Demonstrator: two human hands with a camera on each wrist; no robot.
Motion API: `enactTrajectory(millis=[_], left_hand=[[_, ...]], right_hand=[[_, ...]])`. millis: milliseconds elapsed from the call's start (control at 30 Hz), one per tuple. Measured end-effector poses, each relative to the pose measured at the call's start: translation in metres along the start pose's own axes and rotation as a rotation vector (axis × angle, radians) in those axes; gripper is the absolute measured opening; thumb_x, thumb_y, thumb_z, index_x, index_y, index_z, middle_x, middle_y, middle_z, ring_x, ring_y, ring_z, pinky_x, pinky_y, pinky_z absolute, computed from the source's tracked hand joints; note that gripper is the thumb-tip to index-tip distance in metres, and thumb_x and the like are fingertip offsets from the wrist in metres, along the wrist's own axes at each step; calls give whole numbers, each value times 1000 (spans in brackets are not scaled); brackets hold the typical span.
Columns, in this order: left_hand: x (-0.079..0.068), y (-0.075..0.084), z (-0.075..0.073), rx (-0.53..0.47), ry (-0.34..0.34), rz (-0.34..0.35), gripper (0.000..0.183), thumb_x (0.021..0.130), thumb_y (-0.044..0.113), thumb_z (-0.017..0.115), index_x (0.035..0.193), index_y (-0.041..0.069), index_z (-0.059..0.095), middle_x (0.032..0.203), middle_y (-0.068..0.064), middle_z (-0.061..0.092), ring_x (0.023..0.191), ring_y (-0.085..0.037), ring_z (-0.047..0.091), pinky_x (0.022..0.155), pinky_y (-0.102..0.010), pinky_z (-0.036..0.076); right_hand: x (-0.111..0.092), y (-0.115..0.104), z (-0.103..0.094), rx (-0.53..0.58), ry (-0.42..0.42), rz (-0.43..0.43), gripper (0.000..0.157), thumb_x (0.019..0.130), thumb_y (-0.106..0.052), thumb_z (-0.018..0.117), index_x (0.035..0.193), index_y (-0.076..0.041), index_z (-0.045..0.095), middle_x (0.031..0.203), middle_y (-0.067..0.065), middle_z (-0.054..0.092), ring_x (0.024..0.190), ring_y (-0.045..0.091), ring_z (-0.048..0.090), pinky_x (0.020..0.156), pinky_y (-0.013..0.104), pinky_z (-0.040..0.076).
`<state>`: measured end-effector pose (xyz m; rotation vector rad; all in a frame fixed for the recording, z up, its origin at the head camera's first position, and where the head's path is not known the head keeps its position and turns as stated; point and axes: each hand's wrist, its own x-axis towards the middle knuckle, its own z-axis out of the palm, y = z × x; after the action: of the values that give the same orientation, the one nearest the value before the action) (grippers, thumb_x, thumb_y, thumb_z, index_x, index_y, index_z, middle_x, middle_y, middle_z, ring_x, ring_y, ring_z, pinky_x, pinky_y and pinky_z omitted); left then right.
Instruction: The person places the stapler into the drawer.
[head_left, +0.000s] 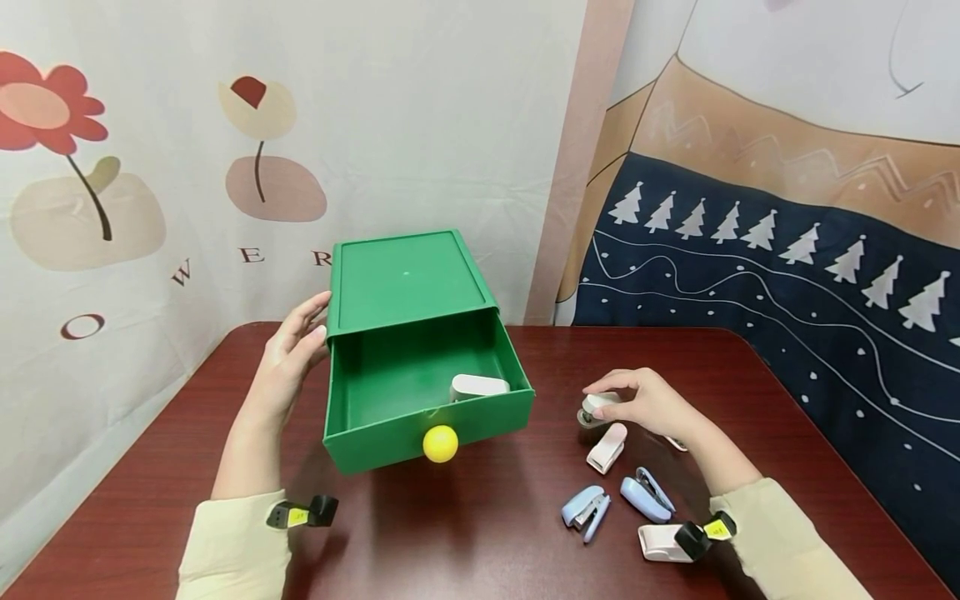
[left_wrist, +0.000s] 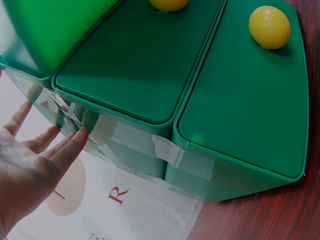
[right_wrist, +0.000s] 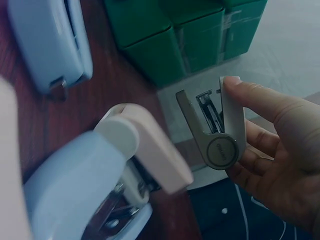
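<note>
My left hand (head_left: 291, 354) lies against the left side of a green drawer cabinet (head_left: 405, 279), its fingers extended on the wall. The top drawer (head_left: 360, 429), with a yellow round knob (head_left: 440, 443), is pulled out and has a white object (head_left: 478, 387) inside. To the right of it, my right hand (head_left: 648, 404) pinches a white and grey-brown stapler (right_wrist: 232, 115) between thumb and fingers. In the right wrist view its two arms are spread apart. A pale pink stapler (head_left: 607, 448) is just in front of that hand.
Two light blue staplers (head_left: 587, 510) (head_left: 647, 495) and another pale pink stapler (head_left: 663, 543) lie on the dark red table (head_left: 450, 533), near the right forearm. Two lower drawers with yellow knobs (left_wrist: 270, 27) are closed. Printed curtains (head_left: 450, 108) hang behind the table.
</note>
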<state>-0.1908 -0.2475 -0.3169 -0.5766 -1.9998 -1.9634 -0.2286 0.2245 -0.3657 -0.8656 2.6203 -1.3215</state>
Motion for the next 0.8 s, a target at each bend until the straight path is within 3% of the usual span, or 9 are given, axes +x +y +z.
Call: enactTrajectory(millis=[467, 800], left_hand=[[0, 0, 0, -6, 2, -5, 46, 102, 15, 45, 147, 8, 37, 146, -9, 37, 130, -18, 37, 91, -22, 42], [1, -1, 0, -14, 1, 4, 46, 102, 14, 45, 147, 8, 37, 145, -7, 38, 130, -18, 37, 91, -22, 41]], right_hand=[[0, -43, -7, 5, 173, -77, 30, 83, -14, 76, 113, -10, 72, 105, 0, 66, 93, 20, 55, 74, 31, 48], [7, -80, -8, 14, 251, -206, 29, 80, -6, 78, 108, -11, 74, 100, -2, 67, 84, 18, 54, 64, 26, 46]])
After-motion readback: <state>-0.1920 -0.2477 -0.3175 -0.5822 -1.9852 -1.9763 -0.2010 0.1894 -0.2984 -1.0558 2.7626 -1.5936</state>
